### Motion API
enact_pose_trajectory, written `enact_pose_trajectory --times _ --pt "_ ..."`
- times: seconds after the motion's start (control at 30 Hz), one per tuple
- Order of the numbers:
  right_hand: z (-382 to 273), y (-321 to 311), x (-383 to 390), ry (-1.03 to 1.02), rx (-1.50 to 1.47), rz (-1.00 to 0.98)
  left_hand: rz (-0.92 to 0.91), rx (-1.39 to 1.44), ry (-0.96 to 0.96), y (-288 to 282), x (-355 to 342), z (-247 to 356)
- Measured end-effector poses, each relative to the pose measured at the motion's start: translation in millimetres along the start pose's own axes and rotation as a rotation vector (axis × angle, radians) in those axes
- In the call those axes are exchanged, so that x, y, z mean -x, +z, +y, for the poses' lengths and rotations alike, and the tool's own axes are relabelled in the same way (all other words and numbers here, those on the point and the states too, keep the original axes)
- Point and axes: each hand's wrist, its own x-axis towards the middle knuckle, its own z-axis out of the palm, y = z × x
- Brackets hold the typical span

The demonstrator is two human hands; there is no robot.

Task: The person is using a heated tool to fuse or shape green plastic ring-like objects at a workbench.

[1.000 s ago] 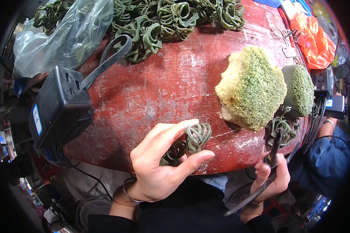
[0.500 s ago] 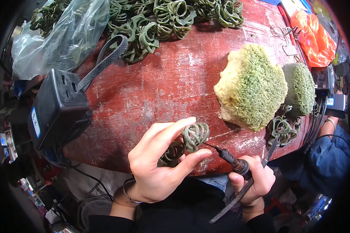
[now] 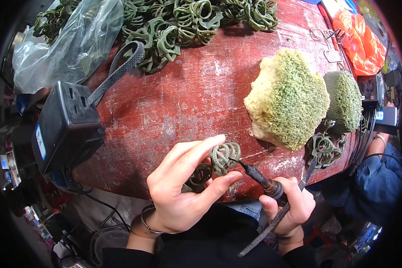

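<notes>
My left hand [image 3: 181, 181], at the table's near edge, holds a small bundle of grey-green rings [image 3: 220, 157] between thumb and fingers. Darker rings lie in the shadow under the palm. My right hand [image 3: 295, 206] grips a soldering iron [image 3: 258, 177] with a dark, crusted shaft. Its thin tip meets the right side of the bundle; whether it presses in I cannot tell. The same hand also keeps a long, narrow, file-like metal strip [image 3: 272, 225], slanting down to the left past the fingers.
A large yellow-green crumbly block [image 3: 295, 100] and a smaller green block [image 3: 344, 100] sit at right, beside loose green rings [image 3: 325, 149]. More rings [image 3: 165, 35] are heaped at the back. A black strapped box [image 3: 69, 125] stands left, near a plastic bag [image 3: 67, 53]. Another person's sleeve [image 3: 379, 178] shows right.
The soldering iron has moved slightly up and left, so its tip now overlaps the ring bundle rather than its lower edge. My left hand has hardly moved.
</notes>
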Motion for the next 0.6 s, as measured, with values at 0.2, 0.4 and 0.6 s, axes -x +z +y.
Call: enact_pose_trajectory --times 0.2,0.4,0.6 --pt "-0.4 -0.1 -1.1 0.011 0.011 -0.012 -0.021 -0.024 0.034 -1.1 -2.0 -0.2" --pt "-0.5 0.6 0.3 0.021 0.009 -0.004 -0.019 -0.018 0.039 -1.4 -2.0 -0.9" --pt "3.7 0.5 6.9 0.016 0.028 0.049 -0.004 -0.012 0.018 0.0 -1.6 0.5"
